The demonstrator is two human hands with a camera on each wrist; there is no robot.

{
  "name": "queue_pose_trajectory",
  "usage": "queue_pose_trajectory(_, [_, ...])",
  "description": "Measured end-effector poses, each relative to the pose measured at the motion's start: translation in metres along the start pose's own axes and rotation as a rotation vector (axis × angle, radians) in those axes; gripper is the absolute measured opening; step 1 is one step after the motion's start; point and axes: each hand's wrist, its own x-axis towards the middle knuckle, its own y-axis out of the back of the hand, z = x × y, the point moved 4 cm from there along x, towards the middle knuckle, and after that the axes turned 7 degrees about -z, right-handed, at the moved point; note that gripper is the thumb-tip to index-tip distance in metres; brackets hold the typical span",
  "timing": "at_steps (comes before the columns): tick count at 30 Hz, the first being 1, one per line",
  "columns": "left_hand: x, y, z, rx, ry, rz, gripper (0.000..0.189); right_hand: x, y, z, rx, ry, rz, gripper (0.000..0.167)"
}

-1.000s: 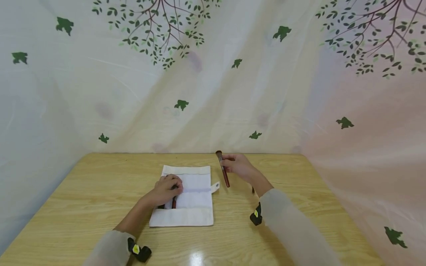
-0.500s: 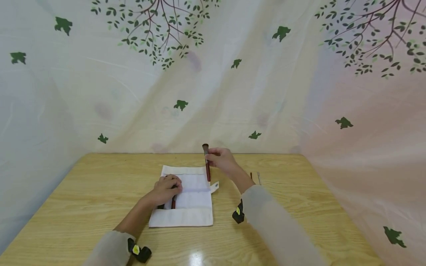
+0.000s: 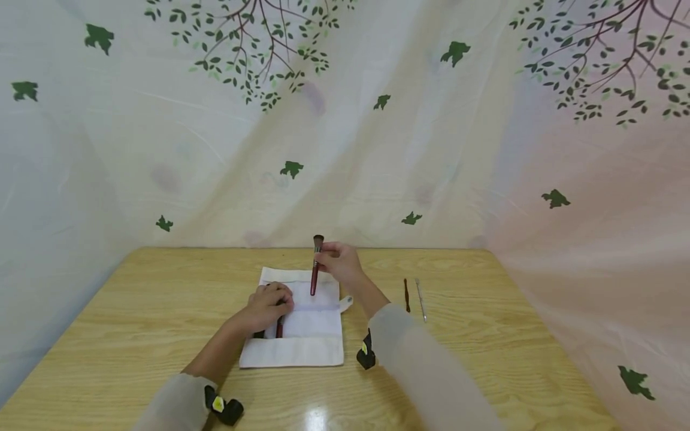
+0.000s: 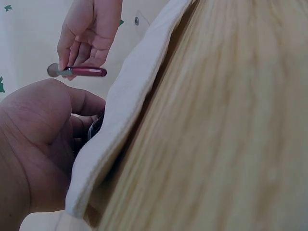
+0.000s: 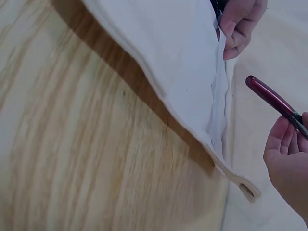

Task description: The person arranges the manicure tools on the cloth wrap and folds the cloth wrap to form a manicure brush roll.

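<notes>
A makeup brush (image 3: 315, 276) with a dark red handle stands nearly upright, bristles up, over the white fabric brush case (image 3: 312, 353). My right hand (image 3: 342, 263) pinches it near the ferrule; the handle (image 5: 269, 95) points toward the case in the right wrist view. The case lies unfolded on the table. My left hand (image 3: 269, 306) rests on its left half, and in the right wrist view its thumb and fingers (image 5: 231, 29) pinch the edge of the inner fabric. A second red-handled brush (image 3: 280, 328) sits in the case under that hand, its upper part hidden.
To the right on the wooden table (image 3: 485, 335) lie a thin reddish-brown stick (image 3: 406, 295) and a slim silver tool (image 3: 421, 301). A small snap tab (image 3: 346, 303) sticks out from the case's right edge. A leaf-printed curtain (image 3: 366, 155) hangs behind the table.
My right hand has carried the brush leftward from beside the case to above it, and the brush has turned more upright. The stick and silver tool have come into full view. My left hand stays put.
</notes>
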Motion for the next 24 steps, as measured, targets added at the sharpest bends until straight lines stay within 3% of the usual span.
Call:
queue_pose_trajectory(13, [0.0,0.0,-0.001,0.006,-0.002,0.001,0.013,-0.001,-0.027,0.018,-0.019,-0.043,0.027,0.03])
queue_pose_trajectory(24, [-0.001,0.0,0.0,0.011,-0.03,0.024,0.013,0.0,-0.034,0.031,-0.087,-0.067,-0.016,0.039])
